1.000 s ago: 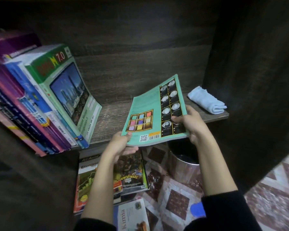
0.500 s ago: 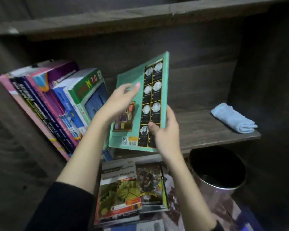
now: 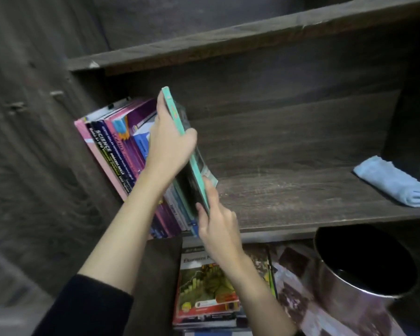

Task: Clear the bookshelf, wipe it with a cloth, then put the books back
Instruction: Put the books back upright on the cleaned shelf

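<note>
On the shelf, at its left end, a row of books leans against the side wall, and the teal book is being stood up against the right side of that row. Its lower edge is close to the shelf board, though whether it touches yet is hard to tell. The left hand grips the book's upper part, thumb and fingers wrapped round its spine; the right hand pinches its lower front corner. To the right, the board shows bare wood as far as the folded blue cloth, which rests at the far right end, well apart from both hands. From that, the clearing and the wiping look finished and the putting back looks partway through. A stack of books lies on the floor below the shelf, near a metal bin, and seems to be waiting its turn; how many are in it is hidden, so the share left is unclear
</note>
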Demonstrator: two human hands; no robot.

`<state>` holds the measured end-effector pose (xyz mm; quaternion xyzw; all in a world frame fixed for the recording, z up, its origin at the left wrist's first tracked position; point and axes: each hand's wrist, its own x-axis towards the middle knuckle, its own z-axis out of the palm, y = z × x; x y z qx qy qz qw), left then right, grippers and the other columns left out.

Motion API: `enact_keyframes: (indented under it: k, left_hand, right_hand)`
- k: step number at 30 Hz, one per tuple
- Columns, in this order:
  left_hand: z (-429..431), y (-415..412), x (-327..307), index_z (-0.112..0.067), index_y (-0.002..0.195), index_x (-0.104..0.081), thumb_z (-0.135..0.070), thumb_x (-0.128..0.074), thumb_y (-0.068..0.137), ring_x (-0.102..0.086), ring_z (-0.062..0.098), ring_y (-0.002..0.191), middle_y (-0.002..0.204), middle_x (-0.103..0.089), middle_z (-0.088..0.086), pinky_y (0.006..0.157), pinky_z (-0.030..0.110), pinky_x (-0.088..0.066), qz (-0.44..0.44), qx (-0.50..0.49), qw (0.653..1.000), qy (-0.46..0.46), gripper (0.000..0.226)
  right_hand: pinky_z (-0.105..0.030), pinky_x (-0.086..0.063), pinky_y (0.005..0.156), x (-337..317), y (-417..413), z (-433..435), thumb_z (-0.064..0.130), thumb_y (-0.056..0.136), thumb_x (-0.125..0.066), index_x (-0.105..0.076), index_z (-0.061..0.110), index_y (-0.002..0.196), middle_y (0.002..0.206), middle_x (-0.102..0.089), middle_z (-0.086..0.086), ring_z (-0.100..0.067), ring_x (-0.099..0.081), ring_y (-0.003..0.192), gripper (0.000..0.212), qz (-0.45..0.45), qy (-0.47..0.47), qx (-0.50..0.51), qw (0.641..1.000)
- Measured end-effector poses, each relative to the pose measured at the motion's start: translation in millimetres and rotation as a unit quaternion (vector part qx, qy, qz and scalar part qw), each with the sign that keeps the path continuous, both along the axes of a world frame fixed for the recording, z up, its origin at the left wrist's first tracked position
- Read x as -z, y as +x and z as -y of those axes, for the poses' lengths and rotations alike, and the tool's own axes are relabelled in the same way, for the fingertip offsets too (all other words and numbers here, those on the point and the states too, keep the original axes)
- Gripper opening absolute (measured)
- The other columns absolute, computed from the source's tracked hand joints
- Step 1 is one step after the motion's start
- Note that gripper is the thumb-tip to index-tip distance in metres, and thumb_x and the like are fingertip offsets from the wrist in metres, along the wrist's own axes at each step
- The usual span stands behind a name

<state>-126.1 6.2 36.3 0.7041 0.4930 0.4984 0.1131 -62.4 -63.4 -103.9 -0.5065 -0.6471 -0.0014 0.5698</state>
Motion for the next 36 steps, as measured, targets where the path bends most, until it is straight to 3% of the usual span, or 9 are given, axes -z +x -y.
enact_keyframes:
  k: [2,4,6,9,16,19,22,29,36]
  left_hand:
    - [5.5,-5.6,8.7,-0.017,0.150,-0.010,-0.011,-0.056,0.080,-0.033,0.027,0.137,0.152,-0.028,0.013,0.106,0.046,-0.037,-0.025,-0.011,0.999,0.034,0.084]
    - [14.7,-4.8,19.4,-0.017,0.152,-0.006,-0.013,-0.057,0.082,-0.018,0.025,0.143,0.158,-0.009,0.010,0.106,0.028,-0.024,-0.085,-0.028,0.995,0.047,0.086]
    - [20.6,-3.9,31.0,-0.012,0.151,-0.012,-0.023,-0.057,0.080,-0.010,0.024,0.145,0.159,-0.009,0.008,0.114,0.046,-0.013,-0.195,-0.074,0.972,0.110,0.085]
    - [17.2,-8.8,43.1,-0.001,0.146,-0.026,-0.036,-0.055,0.068,-0.012,0.029,0.144,0.154,-0.027,0.009,0.107,0.060,0.008,-0.306,-0.140,0.922,0.191,0.090]
    - [0.3,-32.3,62.3,-0.006,0.150,-0.007,-0.040,-0.054,0.068,0.002,0.030,0.145,0.158,0.000,0.017,0.115,0.045,0.004,-0.218,-0.170,0.948,0.158,0.100]
    - [-6.3,-38.7,66.8,-0.008,0.148,-0.018,-0.041,-0.056,0.070,-0.010,0.024,0.145,0.156,-0.017,0.011,0.116,0.042,-0.003,-0.200,-0.164,0.953,0.155,0.093]
    - [-10.1,-46.7,62.6,-0.013,0.141,-0.032,-0.048,-0.058,0.071,-0.024,0.021,0.139,0.146,-0.036,0.006,0.111,0.040,-0.014,-0.222,-0.169,0.946,0.163,0.082]
    - [0.6,-68.5,34.5,-0.024,0.135,-0.037,-0.062,-0.072,0.064,-0.031,0.014,0.133,0.143,-0.039,-0.005,0.098,0.031,-0.016,-0.252,-0.061,0.959,0.117,0.088]
    - [-3.6,-59.6,40.3,-0.019,0.131,-0.041,-0.057,-0.075,0.060,-0.034,0.017,0.129,0.136,-0.044,-0.002,0.095,0.031,-0.018,-0.226,-0.103,0.958,0.144,0.088]
  right_hand:
    - [-0.041,-0.053,0.054,8.5,-4.7,-3.8,0.013,0.090,-0.049,-0.018,0.034,0.138,0.091,-0.071,-0.020,-0.041,-0.065,0.065,0.061,-0.007,-0.025,-0.013,1.000]
    - [-0.044,-0.052,0.073,15.6,-4.9,-9.5,0.011,0.094,-0.051,-0.013,0.039,0.143,0.107,-0.067,-0.021,-0.043,-0.065,0.087,0.068,-0.031,-0.104,-0.043,0.993]
    - [-0.042,-0.045,0.082,21.5,-4.0,-15.8,0.009,0.093,-0.051,-0.010,0.027,0.151,0.117,-0.063,-0.021,-0.042,-0.060,0.101,0.073,-0.029,-0.183,-0.044,0.982]
    - [-0.038,-0.042,0.089,27.1,-4.2,-22.7,0.006,0.092,-0.052,-0.010,0.020,0.152,0.128,-0.058,-0.017,-0.038,-0.056,0.112,0.075,-0.036,-0.228,-0.057,0.971]
    - [-0.035,-0.041,0.100,35.0,3.4,-37.3,0.032,0.089,-0.065,-0.025,0.032,0.146,0.142,-0.049,-0.001,-0.024,-0.050,0.125,0.070,-0.055,-0.262,-0.126,0.955]
    - [-0.037,-0.040,0.104,41.3,12.4,-45.6,0.038,0.074,-0.079,-0.025,0.043,0.142,0.142,-0.047,0.003,-0.021,-0.047,0.127,0.086,-0.092,-0.301,-0.158,0.936]
    - [-0.050,-0.030,0.113,50.2,26.8,-53.0,0.024,0.062,-0.088,-0.020,0.054,0.140,0.154,-0.028,0.005,-0.020,-0.031,0.139,0.108,-0.098,-0.365,-0.238,0.895]
    - [-0.046,-0.033,0.113,56.7,29.8,-60.2,0.018,0.059,-0.088,-0.022,0.041,0.148,0.139,-0.032,0.007,-0.018,-0.033,0.134,0.114,-0.097,-0.383,-0.211,0.894]
    - [-0.044,-0.039,0.109,57.8,24.4,-62.8,0.011,0.066,-0.083,-0.035,0.027,0.144,0.136,-0.045,-0.002,-0.020,-0.044,0.125,0.093,-0.091,-0.371,-0.149,0.912]
